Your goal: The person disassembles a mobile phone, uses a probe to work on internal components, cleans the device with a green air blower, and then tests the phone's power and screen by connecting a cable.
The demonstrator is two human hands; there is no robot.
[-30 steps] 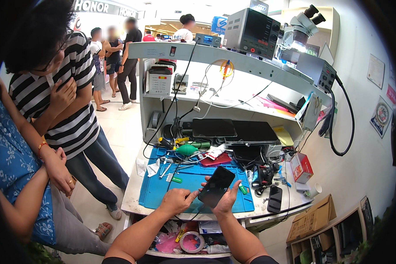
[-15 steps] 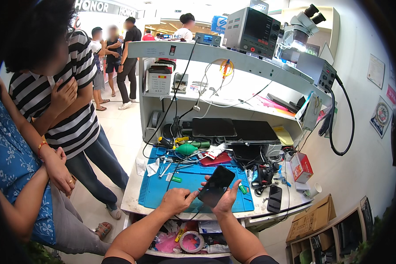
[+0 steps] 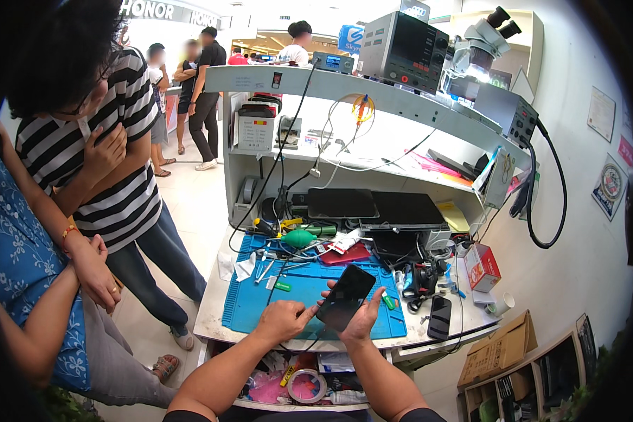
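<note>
A black smartphone [image 3: 347, 298] is tilted up above the blue work mat [image 3: 250, 309], its screen dark. My right hand [image 3: 363, 321] supports it from behind, with the thumb along the right edge and fingertips showing at the left edge. My left hand [image 3: 286, 321] is at the phone's lower left edge, fingers curled and index finger against it. Whatever may be between those fingers is hidden. A thin black cable [image 3: 311, 344] passes below my left hand; where it ends cannot be seen. Another dark phone [image 3: 439, 318] lies on the bench to the right.
Tweezers and small tools [image 3: 261, 269], a green air blower [image 3: 298, 239] and a red pouch [image 3: 346, 254] crowd the mat's far side. An open drawer [image 3: 306, 404] holds a tape roll [image 3: 307, 386]. A red-white box [image 3: 482, 268] stands right. Two people stand close at left.
My hands and the phone hold the same place. The person in the striped shirt has shifted their head slightly, and people in the background have moved a little.
</note>
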